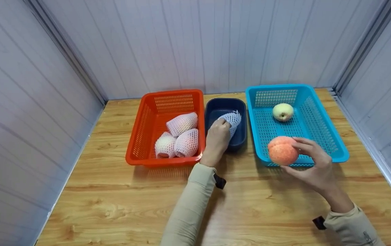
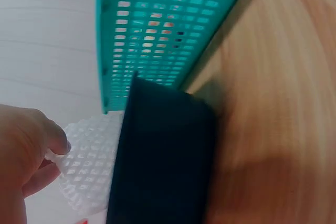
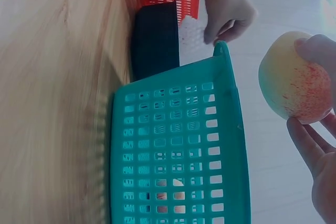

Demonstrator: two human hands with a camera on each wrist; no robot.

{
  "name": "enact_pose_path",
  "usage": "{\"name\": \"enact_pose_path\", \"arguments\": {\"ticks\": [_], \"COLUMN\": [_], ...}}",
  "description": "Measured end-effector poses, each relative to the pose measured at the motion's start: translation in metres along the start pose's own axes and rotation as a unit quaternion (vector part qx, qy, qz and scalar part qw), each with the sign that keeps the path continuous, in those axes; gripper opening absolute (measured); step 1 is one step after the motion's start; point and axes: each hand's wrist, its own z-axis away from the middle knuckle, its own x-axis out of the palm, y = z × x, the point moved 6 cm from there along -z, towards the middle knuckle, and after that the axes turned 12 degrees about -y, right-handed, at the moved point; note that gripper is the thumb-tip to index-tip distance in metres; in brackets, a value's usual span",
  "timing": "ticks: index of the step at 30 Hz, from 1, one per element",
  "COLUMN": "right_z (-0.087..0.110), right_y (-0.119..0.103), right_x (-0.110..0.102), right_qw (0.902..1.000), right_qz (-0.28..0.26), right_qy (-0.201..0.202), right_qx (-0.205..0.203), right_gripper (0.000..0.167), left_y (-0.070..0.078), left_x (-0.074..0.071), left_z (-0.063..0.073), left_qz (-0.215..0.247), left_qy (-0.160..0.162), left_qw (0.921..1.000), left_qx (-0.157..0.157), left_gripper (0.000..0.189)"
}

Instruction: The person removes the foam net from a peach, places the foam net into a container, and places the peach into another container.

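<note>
Near the middle of the head view, I see the left hand (image 1: 220, 135) pinching white foam netting (image 1: 233, 120) between thumb and finger, above the dark blue bin (image 1: 225, 100). From the left wrist, the netting shows up past the bin's rim; whether it is one piece or two I cannot tell.

At the lower right of the frame, the right hand (image 1: 313, 167) holds a peach (image 1: 282, 150), thumb beneath and fingertips along its side. The peach is above the near edge of the blue basket (image 1: 318, 116), and the right wrist view shows it apart from the rim. The two hands are well apart.

Inside that basket, right of centre, one pale fruit (image 1: 283, 112) sits alone toward the back. Left of centre stands the orange-red basket (image 1: 157, 119), where three net-wrapped fruits (image 1: 182, 124) lie grouped toward its right side. The bin stands between the two baskets, just beside both.

All three containers rest on a wood-grain table (image 1: 113, 205), with pale panelled walls (image 1: 164, 41) across the top and down both sides of the frame. The person's sleeves (image 1: 190, 201) are beige.
</note>
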Motion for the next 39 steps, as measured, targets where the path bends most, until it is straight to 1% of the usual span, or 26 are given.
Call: {"name": "enact_pose_path", "arguments": {"ticks": [3,6,11,15,19,24,27,32,35,39], "right_z": [0.003,0.004,0.003,0.004,0.005,0.007,0.007,0.007,0.007,0.007], "right_y": [0.001,0.002,0.004,0.005,0.006,0.007,0.007,0.006,0.006,0.006], "right_x": [0.0,0.001,0.001,0.001,0.003,0.002,0.002,0.003,0.003,0.004], "right_qw": [1.0,1.0,0.9999,0.9999,0.9999,0.9999,0.9999,0.9998,0.9997,0.9997], "right_qz": [0.002,0.002,-0.007,-0.005,-0.01,-0.007,-0.004,-0.007,-0.009,-0.01], "right_qy": [0.003,0.006,0.015,0.01,0.006,0.0,-0.003,-0.001,0.001,0.001], "right_qx": [0.002,0.003,0.0,0.003,0.006,0.012,0.015,0.019,0.022,0.022], "right_gripper": [0.058,0.058,0.058,0.057,0.058,0.06,0.062,0.063,0.063,0.061], "left_y": [0.0,0.0,0.001,0.0,-0.001,0.0,0.001,0.003,0.004,0.004], "left_x": [0.011,0.018,0.024,0.029,0.036,0.047,0.052,0.062,0.066,0.069], "left_z": [0.006,0.011,0.012,0.013,0.016,0.018,0.02,0.024,0.026,0.027], "left_qz": [0.005,0.024,0.058,0.066,0.066,0.079,0.062,0.007,-0.017,-0.036], "left_qy": [-0.021,-0.038,-0.076,-0.105,-0.134,-0.186,-0.214,-0.253,-0.272,-0.291], "left_qw": [0.9997,0.9988,0.9951,0.9917,0.9881,0.9782,0.9735,0.9659,0.9603,0.954], "left_qx": [-0.012,-0.02,-0.025,-0.033,-0.037,-0.048,-0.052,-0.055,-0.057,-0.064], "left_gripper": [0.014,0.015,0.012,0.011,0.017,0.036,0.049,0.071,0.077,0.081]}}
